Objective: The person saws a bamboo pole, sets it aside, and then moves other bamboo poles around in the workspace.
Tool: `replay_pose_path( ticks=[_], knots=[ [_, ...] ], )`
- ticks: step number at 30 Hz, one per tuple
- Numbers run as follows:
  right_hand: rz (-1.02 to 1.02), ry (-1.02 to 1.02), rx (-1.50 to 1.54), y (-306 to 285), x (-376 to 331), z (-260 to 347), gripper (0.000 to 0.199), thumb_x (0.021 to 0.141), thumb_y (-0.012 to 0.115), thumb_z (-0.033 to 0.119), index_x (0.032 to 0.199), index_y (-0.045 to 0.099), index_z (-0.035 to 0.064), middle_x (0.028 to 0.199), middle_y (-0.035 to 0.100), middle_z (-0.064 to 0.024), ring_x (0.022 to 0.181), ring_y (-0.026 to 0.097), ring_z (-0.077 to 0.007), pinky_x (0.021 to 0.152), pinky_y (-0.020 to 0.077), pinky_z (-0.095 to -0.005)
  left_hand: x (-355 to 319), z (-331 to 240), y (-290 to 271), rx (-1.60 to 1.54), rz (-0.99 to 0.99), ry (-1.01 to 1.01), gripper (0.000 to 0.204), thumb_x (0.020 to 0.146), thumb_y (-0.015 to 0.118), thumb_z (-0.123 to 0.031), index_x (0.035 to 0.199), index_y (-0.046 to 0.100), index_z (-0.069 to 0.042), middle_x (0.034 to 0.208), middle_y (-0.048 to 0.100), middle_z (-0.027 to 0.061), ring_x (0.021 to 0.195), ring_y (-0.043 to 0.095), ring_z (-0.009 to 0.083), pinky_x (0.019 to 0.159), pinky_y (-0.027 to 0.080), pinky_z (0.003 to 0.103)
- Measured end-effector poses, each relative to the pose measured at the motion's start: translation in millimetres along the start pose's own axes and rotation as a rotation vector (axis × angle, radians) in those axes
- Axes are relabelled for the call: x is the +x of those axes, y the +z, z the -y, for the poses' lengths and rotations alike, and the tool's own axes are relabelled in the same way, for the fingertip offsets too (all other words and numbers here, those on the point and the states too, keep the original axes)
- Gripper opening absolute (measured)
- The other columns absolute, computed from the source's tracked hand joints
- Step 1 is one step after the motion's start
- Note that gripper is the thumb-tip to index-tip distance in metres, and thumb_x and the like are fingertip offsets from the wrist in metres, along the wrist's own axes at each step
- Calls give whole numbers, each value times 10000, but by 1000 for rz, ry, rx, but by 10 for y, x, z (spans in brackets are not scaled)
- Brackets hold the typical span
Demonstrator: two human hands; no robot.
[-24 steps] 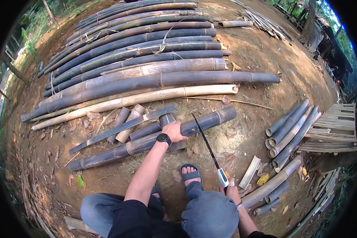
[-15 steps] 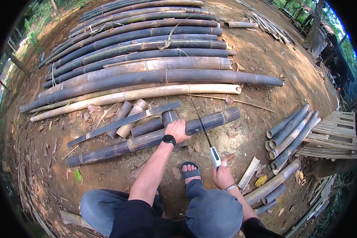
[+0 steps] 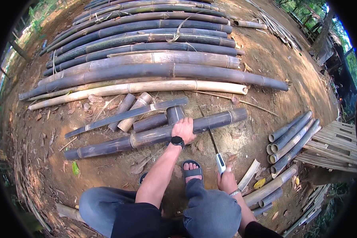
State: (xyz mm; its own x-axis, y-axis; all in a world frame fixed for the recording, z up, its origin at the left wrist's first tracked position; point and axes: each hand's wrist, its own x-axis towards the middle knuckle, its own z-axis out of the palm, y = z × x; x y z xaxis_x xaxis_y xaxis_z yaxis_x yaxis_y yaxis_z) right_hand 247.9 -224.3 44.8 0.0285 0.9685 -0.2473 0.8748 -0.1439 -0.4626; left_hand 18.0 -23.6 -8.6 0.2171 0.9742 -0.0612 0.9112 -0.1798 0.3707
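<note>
A thick dark bamboo pole (image 3: 154, 135) lies crosswise in front of me, resting over a short bamboo piece (image 3: 175, 113). My left hand (image 3: 183, 130), with a black watch on its wrist, presses down and grips the pole right of its middle. In my right hand (image 3: 227, 181) is the white and dark handle of a handsaw (image 3: 215, 144). Its thin blade crosses the pole just right of my left hand, the tip showing beyond the far side. How deep the blade sits in the pole I cannot tell. Pale sawdust lies on the ground around the blade.
Beyond the pole lie a split bamboo strip (image 3: 127, 118), short bamboo offcuts (image 3: 135, 112) and a large row of long bamboo poles (image 3: 146, 71). To the right are cut bamboo tubes (image 3: 292, 137), a slatted bamboo panel (image 3: 333, 142) and more pieces (image 3: 271, 185). My sandalled foot (image 3: 192, 171) stands close to the saw.
The saw and my right hand have shifted slightly back toward me along the cutting line. The whole view has moved a little; my left hand keeps its hold on the pole.
</note>
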Motion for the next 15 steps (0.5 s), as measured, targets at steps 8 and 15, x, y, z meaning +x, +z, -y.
replay_pose_path(
  ticks=[8,15],
  knots=[
    [42,-77,53,-228,90,-192,469,948,600,198,1192,341,-108,721,611,-365,719,618,-545,631,492,-607,19,-5,-18,-27,94,5,561,671,832,-315,1063,584,2,1021,679,170,969,694,297,834,578,385],
    [45,18,-16,-99,139,29,500,948,596,190,1215,304,-116,720,615,-354,712,617,-546,626,492,-602,38,-5,57,-4,37,108,565,662,822,-350,1045,578,-13,1043,672,171,979,684,316,828,569,413]
  ],
)
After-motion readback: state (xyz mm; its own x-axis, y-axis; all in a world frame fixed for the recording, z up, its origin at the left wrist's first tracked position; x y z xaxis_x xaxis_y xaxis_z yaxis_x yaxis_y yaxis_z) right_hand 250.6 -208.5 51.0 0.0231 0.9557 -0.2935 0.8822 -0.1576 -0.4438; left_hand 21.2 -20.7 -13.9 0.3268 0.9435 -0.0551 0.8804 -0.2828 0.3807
